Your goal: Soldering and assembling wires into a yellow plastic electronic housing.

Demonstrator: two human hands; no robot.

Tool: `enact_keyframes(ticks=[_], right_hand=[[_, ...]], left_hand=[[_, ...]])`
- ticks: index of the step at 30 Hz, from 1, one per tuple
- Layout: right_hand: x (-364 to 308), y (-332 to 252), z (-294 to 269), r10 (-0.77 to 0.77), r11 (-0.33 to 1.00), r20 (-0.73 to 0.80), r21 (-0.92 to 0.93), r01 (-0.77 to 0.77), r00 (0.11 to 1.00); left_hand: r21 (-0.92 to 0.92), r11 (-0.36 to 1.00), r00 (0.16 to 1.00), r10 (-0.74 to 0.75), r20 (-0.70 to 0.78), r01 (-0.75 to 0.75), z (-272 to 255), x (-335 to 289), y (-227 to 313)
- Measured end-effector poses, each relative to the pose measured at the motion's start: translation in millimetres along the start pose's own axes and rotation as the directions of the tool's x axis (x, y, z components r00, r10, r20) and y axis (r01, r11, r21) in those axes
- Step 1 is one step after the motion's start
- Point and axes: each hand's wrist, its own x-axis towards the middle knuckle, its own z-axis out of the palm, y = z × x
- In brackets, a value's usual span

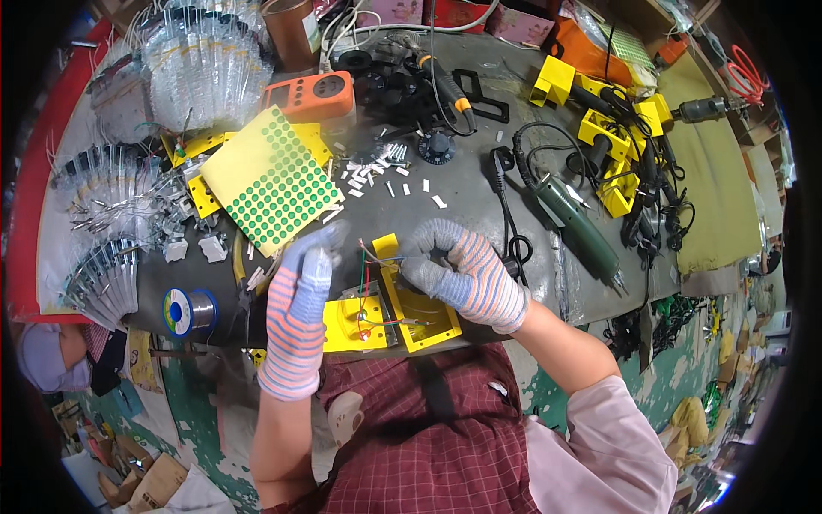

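Observation:
My right hand, in a striped knit glove, is closed in a pinch around a thin wire above an open yellow metal housing. My left hand, gloved the same way, is raised left of the wires. Its fingers are bent but smeared by motion, and whether they hold anything cannot be made out. Between the hands, a red wire and a green wire rise from a yellow plate with a small round fitting. Both yellow parts lie at the table's near edge.
Sheets of green round stickers, an orange multimeter and a solder spool are on the left. Small white pieces and a black dial lie beyond my hands. A green electric screwdriver and corded yellow housings lie right.

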Motion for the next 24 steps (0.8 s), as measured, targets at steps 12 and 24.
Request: enact_keyframes(ticks=[12, 24], right_hand=[[0, 4, 9, -0.032, 0.970, -0.143, 0.235, 0.065, 0.989], [-6, 11, -3, -0.100, 0.982, 0.074, -0.154, 0.111, 0.992]], left_hand=[[0.742, 0.367, 0.738, 0.629, 0.246, -0.561, -5, -13, 16], [0.697, 0.654, 0.944, 0.313, 0.103, -0.293, -35, 3, -18]])
